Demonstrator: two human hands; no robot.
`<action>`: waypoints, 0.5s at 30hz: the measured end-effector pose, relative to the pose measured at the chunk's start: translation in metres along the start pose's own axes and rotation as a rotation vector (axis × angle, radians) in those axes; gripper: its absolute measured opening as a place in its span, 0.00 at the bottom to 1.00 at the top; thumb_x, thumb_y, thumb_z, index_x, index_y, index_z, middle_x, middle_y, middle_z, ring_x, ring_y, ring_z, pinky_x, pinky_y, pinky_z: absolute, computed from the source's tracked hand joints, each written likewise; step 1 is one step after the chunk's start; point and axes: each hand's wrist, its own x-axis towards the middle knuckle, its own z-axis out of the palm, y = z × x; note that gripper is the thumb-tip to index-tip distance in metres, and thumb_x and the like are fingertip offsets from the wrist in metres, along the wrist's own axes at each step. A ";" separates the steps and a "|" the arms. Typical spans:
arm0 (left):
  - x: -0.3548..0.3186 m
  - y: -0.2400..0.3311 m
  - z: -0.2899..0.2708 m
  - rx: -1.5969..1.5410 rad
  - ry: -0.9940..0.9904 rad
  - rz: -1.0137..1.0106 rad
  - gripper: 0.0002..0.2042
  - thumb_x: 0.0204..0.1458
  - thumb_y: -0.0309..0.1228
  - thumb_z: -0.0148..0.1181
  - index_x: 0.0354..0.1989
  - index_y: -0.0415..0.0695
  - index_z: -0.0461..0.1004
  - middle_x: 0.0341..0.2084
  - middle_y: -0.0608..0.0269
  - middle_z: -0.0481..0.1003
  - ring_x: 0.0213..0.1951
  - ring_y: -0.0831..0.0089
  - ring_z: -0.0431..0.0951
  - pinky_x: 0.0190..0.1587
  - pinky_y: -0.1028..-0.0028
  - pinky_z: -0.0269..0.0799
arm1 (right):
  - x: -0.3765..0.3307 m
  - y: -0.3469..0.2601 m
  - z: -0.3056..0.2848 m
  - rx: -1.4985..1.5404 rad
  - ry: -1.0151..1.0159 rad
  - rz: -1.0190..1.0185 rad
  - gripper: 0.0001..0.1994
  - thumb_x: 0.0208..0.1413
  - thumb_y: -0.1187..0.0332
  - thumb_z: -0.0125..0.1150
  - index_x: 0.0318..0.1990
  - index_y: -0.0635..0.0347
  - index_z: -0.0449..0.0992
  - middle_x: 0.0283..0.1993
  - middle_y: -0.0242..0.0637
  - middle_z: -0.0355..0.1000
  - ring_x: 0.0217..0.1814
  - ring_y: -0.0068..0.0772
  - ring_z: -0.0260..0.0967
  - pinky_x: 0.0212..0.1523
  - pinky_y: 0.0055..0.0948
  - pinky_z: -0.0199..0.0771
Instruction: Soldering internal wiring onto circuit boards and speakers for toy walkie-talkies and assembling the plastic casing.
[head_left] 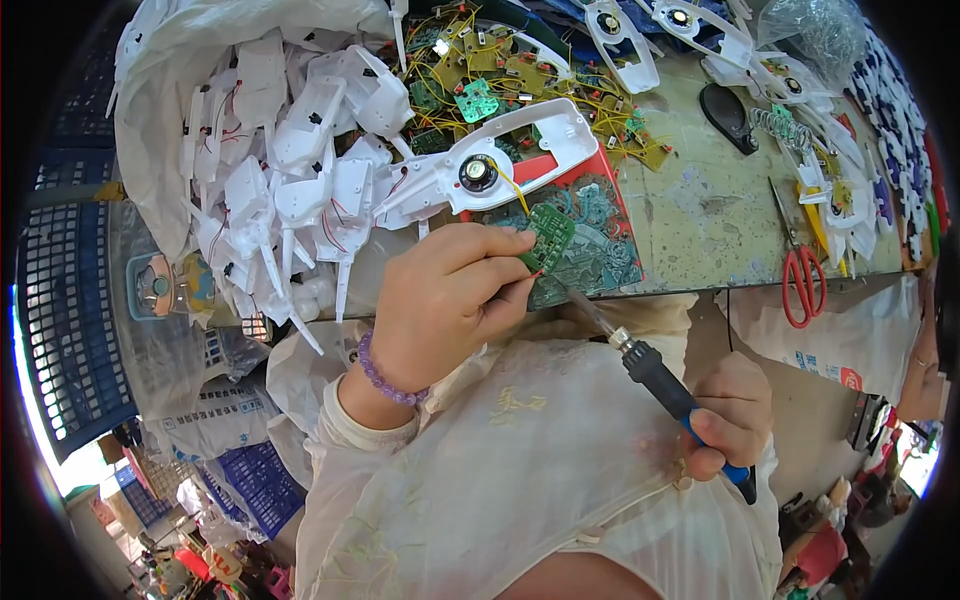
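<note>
My left hand (455, 295) pinches the edge of a small green circuit board (549, 238) above the table's front edge. A yellow wire runs from that board to a round black speaker (478, 173) seated in a white plastic housing (545, 140). In my right hand (730, 420) is a soldering iron (655, 375) with a black and blue handle. Its tip points up and left, close under the board's lower edge; whether it touches cannot be made out. Beneath the board lies a red-edged mat (628, 235) with a worn, grey-green surface.
White plastic housings (300, 190) with thin red wires are heaped at the left. Behind the mat is a pile of circuit boards (520, 75) with yellow wires. Red-handled scissors (801, 285) overhang the front edge at right, near a solder wire coil (780, 125) and a black oval part (727, 115).
</note>
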 end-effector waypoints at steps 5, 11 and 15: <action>-0.001 -0.001 0.000 0.014 -0.010 0.010 0.07 0.36 0.25 0.65 0.24 0.43 0.75 0.34 0.67 0.77 0.33 0.67 0.77 0.33 0.72 0.74 | 0.001 0.002 0.001 0.048 -0.036 0.006 0.13 0.56 0.63 0.51 0.37 0.68 0.70 0.18 0.32 0.65 0.13 0.23 0.57 0.09 0.23 0.49; -0.001 -0.001 -0.001 0.022 -0.009 0.011 0.07 0.35 0.25 0.66 0.25 0.43 0.75 0.34 0.67 0.77 0.34 0.68 0.77 0.33 0.72 0.74 | 0.001 0.004 0.007 0.031 -0.020 0.002 0.13 0.56 0.63 0.51 0.38 0.68 0.69 0.18 0.31 0.65 0.13 0.23 0.58 0.09 0.23 0.49; -0.001 -0.003 0.000 0.015 -0.009 0.016 0.07 0.35 0.25 0.66 0.25 0.43 0.75 0.34 0.67 0.77 0.34 0.68 0.77 0.33 0.72 0.74 | 0.001 0.005 0.010 0.011 0.026 -0.006 0.12 0.55 0.65 0.52 0.36 0.67 0.70 0.17 0.31 0.64 0.12 0.23 0.57 0.09 0.23 0.49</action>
